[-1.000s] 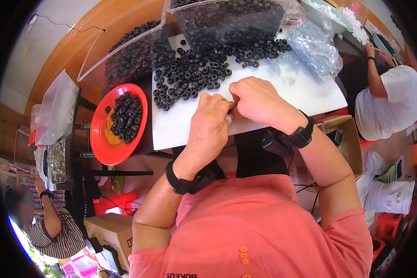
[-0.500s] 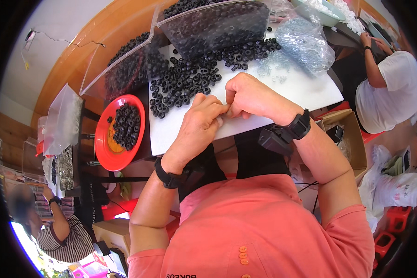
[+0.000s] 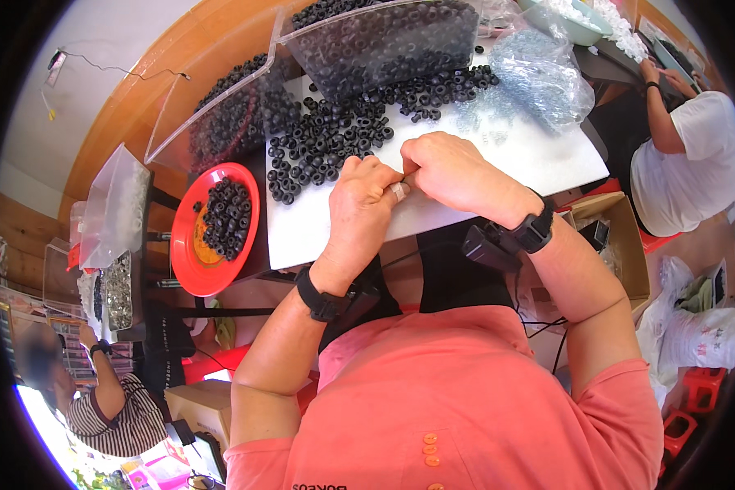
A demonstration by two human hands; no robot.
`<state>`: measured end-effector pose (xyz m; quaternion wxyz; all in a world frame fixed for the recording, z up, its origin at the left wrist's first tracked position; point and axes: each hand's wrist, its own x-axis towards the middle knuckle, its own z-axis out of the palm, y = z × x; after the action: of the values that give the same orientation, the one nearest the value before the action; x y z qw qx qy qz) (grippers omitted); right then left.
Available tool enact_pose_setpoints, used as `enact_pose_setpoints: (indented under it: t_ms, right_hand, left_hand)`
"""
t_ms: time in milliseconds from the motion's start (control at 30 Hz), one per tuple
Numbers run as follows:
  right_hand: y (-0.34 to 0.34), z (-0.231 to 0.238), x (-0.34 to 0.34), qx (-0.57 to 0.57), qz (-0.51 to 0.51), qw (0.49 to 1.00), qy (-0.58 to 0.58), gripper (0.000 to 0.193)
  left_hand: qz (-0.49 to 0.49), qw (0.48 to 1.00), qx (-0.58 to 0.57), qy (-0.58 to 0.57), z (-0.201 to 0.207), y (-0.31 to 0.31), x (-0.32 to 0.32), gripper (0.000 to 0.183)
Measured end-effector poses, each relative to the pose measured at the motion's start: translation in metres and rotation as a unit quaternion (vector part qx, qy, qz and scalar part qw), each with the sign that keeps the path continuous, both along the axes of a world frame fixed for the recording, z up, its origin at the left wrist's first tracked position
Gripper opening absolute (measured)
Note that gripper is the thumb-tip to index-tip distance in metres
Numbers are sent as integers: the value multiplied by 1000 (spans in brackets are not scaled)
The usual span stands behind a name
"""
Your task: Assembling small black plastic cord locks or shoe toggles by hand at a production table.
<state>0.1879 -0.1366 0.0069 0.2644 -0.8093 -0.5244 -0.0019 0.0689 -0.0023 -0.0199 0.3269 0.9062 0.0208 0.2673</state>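
My left hand (image 3: 362, 202) and my right hand (image 3: 449, 173) meet over the near part of a white board (image 3: 498, 175). Both have their fingers closed, thumbs and fingertips pressed together in a pinch. A small dark bit shows between the two sets of fingertips, too small to name. A strip of white tape or bandage wraps one finger of my left hand. Just beyond my hands lies a loose heap of small black ring-shaped parts (image 3: 335, 139) with holes through them.
Clear bins (image 3: 384, 57) of black parts stand behind the heap. A red plate (image 3: 190, 273) with more sits left. A clear bag (image 3: 539, 82) of small pieces lies right. An open carton (image 3: 629, 245) is near my right elbow. Co-workers sit at left (image 3: 118, 416) and right (image 3: 686, 155).
My left hand has turned more upright, with its wrist shifted right, and its taped finger shows more. The right hand stays close to its place, fingertips still near the left ones.
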Motion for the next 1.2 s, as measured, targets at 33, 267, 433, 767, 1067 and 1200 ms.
enact_pose_setpoints:
  t_ms: [33,267,433,767,1067,1200]
  right_hand:
    - [-1,3,0,-2,2,1000,2,8]
    - [2,17,15,-64,14,950,306,4]
    - [2,13,23,-48,35,965,257,7]
    - [-2,14,8,-66,4,958,278,8]
    - [-2,22,10,-80,3,945,317,8]
    - [4,23,13,-97,7,944,314,9]
  left_hand:
    - [1,1000,17,0,1,-1,0,8]
    - [-4,998,57,1,0,2,8,14]
    - [-19,999,48,-16,4,1,14,10]
    - [-27,999,-37,30,0,3,1,8]
    - [-2,988,-151,23,-2,4,6,6]
    - [-16,996,-93,12,-3,7,10,8]
